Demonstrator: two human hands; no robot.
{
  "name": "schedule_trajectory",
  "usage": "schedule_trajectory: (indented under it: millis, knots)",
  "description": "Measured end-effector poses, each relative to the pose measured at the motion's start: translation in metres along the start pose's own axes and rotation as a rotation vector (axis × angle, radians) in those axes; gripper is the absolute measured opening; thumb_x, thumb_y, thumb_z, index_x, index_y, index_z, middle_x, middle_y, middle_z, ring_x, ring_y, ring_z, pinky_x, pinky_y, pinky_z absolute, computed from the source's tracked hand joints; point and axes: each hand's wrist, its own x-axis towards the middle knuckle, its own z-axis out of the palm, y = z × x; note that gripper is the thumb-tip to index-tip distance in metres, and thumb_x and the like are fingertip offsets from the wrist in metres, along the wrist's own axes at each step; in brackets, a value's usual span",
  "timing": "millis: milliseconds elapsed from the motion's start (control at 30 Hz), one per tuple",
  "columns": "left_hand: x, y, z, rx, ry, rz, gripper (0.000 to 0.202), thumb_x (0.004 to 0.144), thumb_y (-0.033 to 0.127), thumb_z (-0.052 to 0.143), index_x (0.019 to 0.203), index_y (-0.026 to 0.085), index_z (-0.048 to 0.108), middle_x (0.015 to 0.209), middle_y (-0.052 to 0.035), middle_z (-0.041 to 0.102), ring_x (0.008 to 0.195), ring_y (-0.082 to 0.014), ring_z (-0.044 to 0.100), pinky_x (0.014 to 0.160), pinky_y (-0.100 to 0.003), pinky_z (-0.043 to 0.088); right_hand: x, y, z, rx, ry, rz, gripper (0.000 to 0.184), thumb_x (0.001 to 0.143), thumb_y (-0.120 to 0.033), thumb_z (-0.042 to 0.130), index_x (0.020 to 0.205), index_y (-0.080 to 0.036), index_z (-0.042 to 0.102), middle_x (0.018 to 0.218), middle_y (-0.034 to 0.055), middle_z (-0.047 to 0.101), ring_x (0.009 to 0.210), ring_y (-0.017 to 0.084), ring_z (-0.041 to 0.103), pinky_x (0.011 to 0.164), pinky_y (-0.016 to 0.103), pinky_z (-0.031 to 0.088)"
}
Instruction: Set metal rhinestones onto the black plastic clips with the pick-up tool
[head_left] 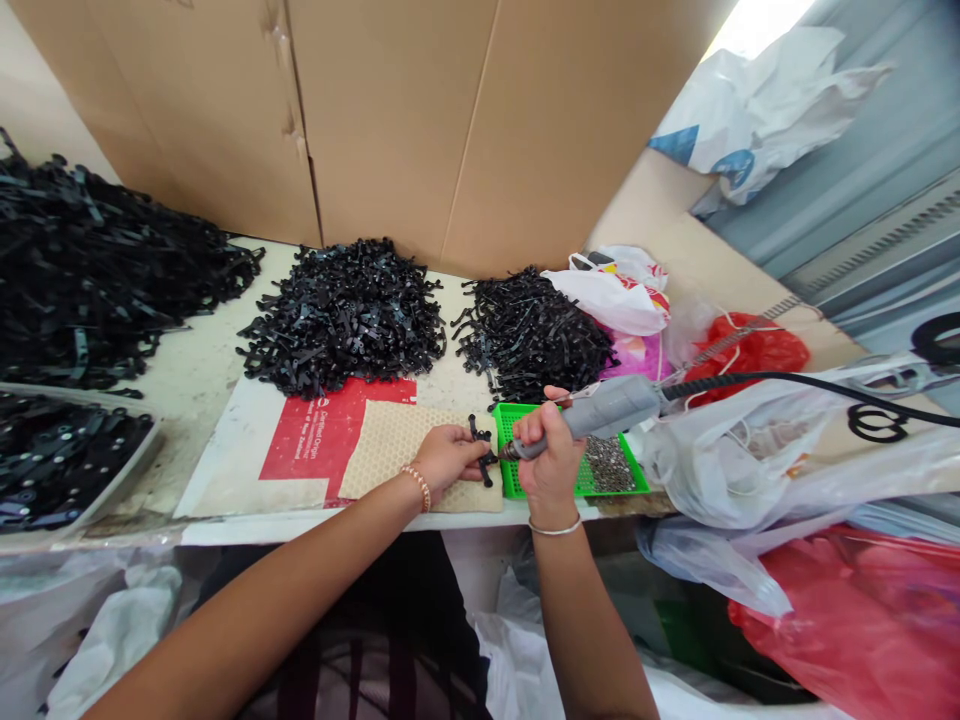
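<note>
My left hand [448, 463] pinches small black plastic parts [482, 440] at the right end of a tan honeycomb-patterned mat [397, 440]. My right hand [553, 455] is wrapped round a grey electric screwdriver [611, 408], held aslant with its cord running off to the right. The tool's tip points left and meets, or nearly meets, the black parts; contact is too small to tell. Just beneath my right hand is a green perforated tray [634, 470] with small metal screws [607, 463] in its right part.
Heaps of black parts lie at the left [97, 270], middle [345, 315] and right [532, 335]. A pale bin [142, 455] of assembled parts stands front left. Cardboard [390, 130] walls the back. Plastic bags [735, 450] crowd the right, near the tool's black cord [810, 380].
</note>
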Motion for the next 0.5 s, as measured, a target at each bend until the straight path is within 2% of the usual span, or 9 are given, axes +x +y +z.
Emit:
schedule_trajectory:
  millis: [500]
  knots:
    - [-0.0006, 0.0001, 0.0001, 0.011, -0.010, 0.015, 0.018, 0.079, 0.008, 0.072, 0.069, 0.010, 0.057, 0.068, -0.0062, 0.067, 0.057, -0.0136, 0.066, 0.050, -0.019, 0.055, -0.0007, -0.0027, 0.0020, -0.001, 0.002, -0.006, 0.034, 0.070, -0.038, 0.071, 0.094, -0.022, 0.053, 0.046, -0.0121, 0.039, 0.040, 0.007, 0.033, 0.045, 0.020, 0.032]
